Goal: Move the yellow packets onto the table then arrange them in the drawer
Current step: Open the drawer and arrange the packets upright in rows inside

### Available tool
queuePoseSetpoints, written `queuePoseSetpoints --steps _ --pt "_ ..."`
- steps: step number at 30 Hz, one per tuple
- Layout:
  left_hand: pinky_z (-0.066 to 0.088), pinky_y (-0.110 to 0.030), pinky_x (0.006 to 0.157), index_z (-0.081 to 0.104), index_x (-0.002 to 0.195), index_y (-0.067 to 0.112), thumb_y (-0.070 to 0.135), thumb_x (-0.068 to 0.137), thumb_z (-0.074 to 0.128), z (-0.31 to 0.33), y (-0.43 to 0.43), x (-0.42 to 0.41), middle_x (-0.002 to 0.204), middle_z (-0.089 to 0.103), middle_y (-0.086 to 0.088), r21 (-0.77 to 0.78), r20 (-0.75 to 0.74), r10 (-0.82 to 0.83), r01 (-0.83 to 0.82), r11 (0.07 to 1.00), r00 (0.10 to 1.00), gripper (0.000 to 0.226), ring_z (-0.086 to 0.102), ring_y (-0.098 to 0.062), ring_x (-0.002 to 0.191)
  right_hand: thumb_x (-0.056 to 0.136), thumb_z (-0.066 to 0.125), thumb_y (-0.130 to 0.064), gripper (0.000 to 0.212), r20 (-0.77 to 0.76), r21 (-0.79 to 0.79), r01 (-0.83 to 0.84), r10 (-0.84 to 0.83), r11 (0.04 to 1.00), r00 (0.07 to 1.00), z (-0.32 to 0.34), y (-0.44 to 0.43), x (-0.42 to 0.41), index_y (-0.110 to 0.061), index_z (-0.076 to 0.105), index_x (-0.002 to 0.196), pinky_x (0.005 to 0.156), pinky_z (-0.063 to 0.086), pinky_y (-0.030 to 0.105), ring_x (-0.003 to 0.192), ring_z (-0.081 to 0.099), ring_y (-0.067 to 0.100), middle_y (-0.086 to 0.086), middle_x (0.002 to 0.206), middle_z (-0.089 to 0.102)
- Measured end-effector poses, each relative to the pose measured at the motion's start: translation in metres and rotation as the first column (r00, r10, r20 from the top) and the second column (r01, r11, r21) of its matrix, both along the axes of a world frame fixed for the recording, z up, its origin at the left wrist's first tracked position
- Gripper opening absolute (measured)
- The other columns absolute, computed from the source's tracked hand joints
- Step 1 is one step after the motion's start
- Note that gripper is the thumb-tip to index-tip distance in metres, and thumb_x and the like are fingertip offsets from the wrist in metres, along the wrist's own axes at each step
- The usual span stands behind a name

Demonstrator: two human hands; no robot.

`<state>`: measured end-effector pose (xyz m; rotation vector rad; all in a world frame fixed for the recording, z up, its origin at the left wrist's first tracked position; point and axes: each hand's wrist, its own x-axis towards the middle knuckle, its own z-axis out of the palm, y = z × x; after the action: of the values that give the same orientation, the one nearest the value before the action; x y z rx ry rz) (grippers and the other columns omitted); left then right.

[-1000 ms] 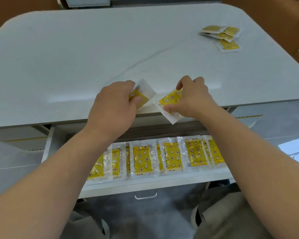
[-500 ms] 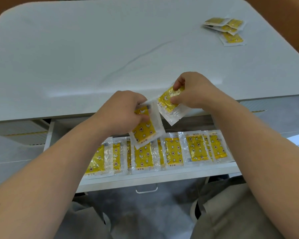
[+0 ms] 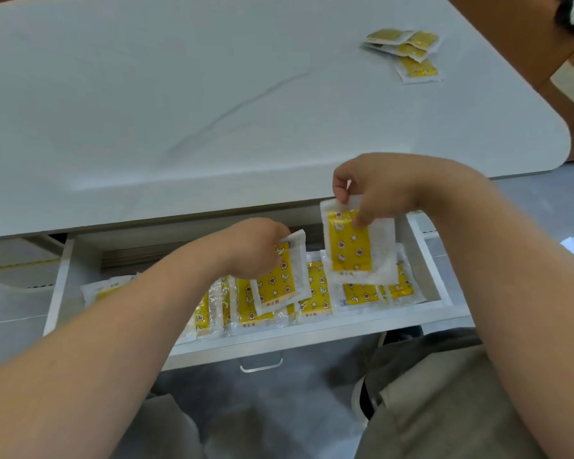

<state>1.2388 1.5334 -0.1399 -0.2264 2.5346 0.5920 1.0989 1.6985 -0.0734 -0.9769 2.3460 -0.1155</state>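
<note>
My left hand [image 3: 256, 246] pinches the top of a yellow packet [image 3: 280, 276] that hangs over the middle of the open white drawer [image 3: 309, 339]. My right hand [image 3: 375, 187] pinches the top edge of a second yellow packet [image 3: 355, 243], held upright above the drawer's right part. A row of several yellow packets [image 3: 315, 293] lies side by side in the drawer; my left forearm hides part of the row. A small pile of yellow packets [image 3: 408, 53] rests on the white table [image 3: 179, 94] at the far right.
The drawer's metal handle [image 3: 260, 365] sticks out below its front panel. My knees in grey trousers [image 3: 428, 402] are under the drawer. A brown floor shows past the table's right corner.
Both hands lifted their packets off the table's front edge and lowered them over the drawer. The left packet now hangs close above the row; the right one turned upright.
</note>
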Motion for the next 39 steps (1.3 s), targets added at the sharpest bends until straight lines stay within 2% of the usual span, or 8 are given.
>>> queuePoseSetpoints --steps 6,12,15,20,24,28,32,39 --pt "0.052 -0.032 0.072 0.062 0.118 0.024 0.021 0.097 0.061 -0.019 0.024 -0.022 0.097 0.064 0.006 0.179 -0.051 0.087 -0.077 0.981 0.995 0.02 0.062 -0.015 0.087 0.083 0.067 0.006 0.035 -0.015 0.19 0.025 -0.022 0.981 1.0 -0.018 0.02 -0.013 -0.028 0.06 0.09 0.085 0.058 0.04 0.097 0.063 0.022 0.002 0.113 0.065" --pt "0.045 -0.024 0.065 0.06 0.127 0.024 0.024 0.095 0.067 -0.048 0.049 -0.041 0.107 0.061 0.007 0.224 -0.11 0.1 -0.074 0.972 0.989 0.033 0.059 -0.013 0.09 0.088 0.06 0.003 0.052 -0.028 0.3 -0.053 0.064 0.952 0.998 -0.03 0.032 -0.006 -0.032 0.06 0.126 0.08 0.049 0.031 0.1 0.055 0.018 -0.009 0.113 0.054" --pt "0.046 -0.023 0.065 0.059 0.124 0.027 0.023 0.092 0.07 -0.06 0.057 -0.044 0.108 0.061 0.008 0.279 -0.132 0.163 -0.121 0.953 0.978 0.034 0.059 -0.011 0.09 0.089 0.059 0.002 0.044 -0.029 0.309 -0.05 0.062 0.95 0.998 -0.036 0.037 -0.009 -0.027 0.066 0.121 0.077 0.049 0.03 0.098 0.059 0.019 -0.004 0.113 0.064" --pt "0.053 -0.033 0.086 0.056 0.134 0.025 0.03 0.09 0.072 -0.08 0.062 -0.037 0.126 0.063 0.003 0.127 -0.221 0.051 -0.024 0.992 0.974 0.047 0.06 -0.018 0.11 0.091 0.058 -0.001 0.027 -0.023 0.31 -0.085 0.097 0.947 0.995 -0.058 0.037 -0.013 -0.025 0.065 0.101 0.073 0.044 0.028 0.091 0.059 0.018 -0.002 0.101 0.065" --pt "0.042 -0.042 0.11 0.047 0.147 0.026 0.037 0.085 0.072 -0.086 0.066 -0.032 0.134 0.055 0.001 -0.02 -0.269 -0.099 0.097 0.995 0.958 0.068 0.047 -0.022 0.127 0.091 0.057 0.001 0.026 -0.046 0.313 -0.091 0.111 0.945 0.993 -0.075 0.036 -0.017 -0.021 0.064 0.104 0.072 0.043 0.027 0.088 0.057 0.019 -0.003 0.091 0.06" --pt "0.031 -0.048 0.115 0.04 0.151 0.033 0.032 0.087 0.071 -0.081 0.068 -0.031 0.142 0.054 0.006 -0.109 -0.293 -0.174 0.148 0.983 0.94 0.071 0.041 -0.02 0.133 0.09 0.055 0.001 0.03 -0.071 0.38 -0.081 0.116 0.922 0.991 -0.091 0.039 -0.019 -0.015 0.068 0.113 0.072 0.046 0.028 0.088 0.058 0.021 -0.001 0.084 0.057" --pt "0.032 -0.048 0.114 0.042 0.15 0.033 0.028 0.088 0.071 -0.079 0.068 -0.029 0.141 0.055 0.007 -0.135 -0.301 -0.193 0.159 0.978 0.934 0.068 0.042 -0.021 0.131 0.09 0.061 -0.006 0.038 -0.08 0.455 -0.066 0.114 0.888 0.99 -0.103 0.04 -0.02 -0.014 0.066 0.126 0.084 0.054 0.032 0.099 0.063 0.024 0.006 0.107 0.066" --pt "0.035 -0.043 0.112 0.048 0.145 0.031 0.027 0.088 0.07 -0.075 0.066 -0.026 0.138 0.052 0.006 -0.158 -0.369 -0.17 0.119 0.98 0.914 0.061 0.043 -0.019 0.131 0.08 0.08 -0.013 0.053 -0.1 0.474 0.01 0.042 0.881 0.994 -0.108 0.038 -0.018 -0.016 0.063 0.129 0.092 0.057 0.038 0.099 0.065 0.025 0.005 0.11 0.067"
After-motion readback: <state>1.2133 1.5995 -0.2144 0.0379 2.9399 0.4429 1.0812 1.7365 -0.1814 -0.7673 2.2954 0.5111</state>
